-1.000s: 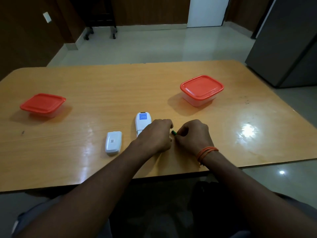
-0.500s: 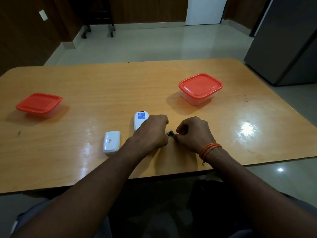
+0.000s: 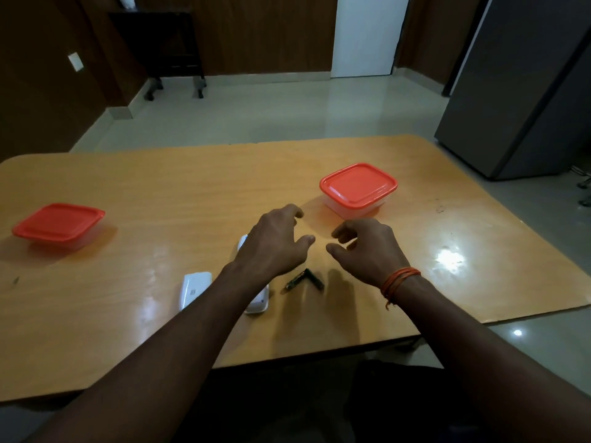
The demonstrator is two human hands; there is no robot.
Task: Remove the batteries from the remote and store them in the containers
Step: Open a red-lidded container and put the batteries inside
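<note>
Two dark batteries point(image 3: 295, 280) are seen lying on the wooden table point(image 3: 160, 203), out of the remote. They are set in a V with their far ends touching, just below the hands in the view. The white remote point(image 3: 257, 302) is largely hidden beneath the left forearm, and only its two ends are shown. Its detached battery cover point(image 3: 195, 289) is laid just beside it on the left. The removal step is therefore judged to be done.

Nothing is held. The left hand point(image 3: 275, 244) is raised above the table with its fingers spread and loosely bent. The right hand point(image 3: 367, 247), marked by an orange thread band point(image 3: 399, 280) at the wrist, is likewise open, with slack, half-curled fingers. Both are pointed toward the right-hand container point(image 3: 358, 190).

The storing part is judged not yet begun. That container is closed by its red lid, as is the left-hand container point(image 3: 59, 223), set well apart near the table's left edge. A lid has to be lifted, and the batteries picked up and placed inside.
</note>
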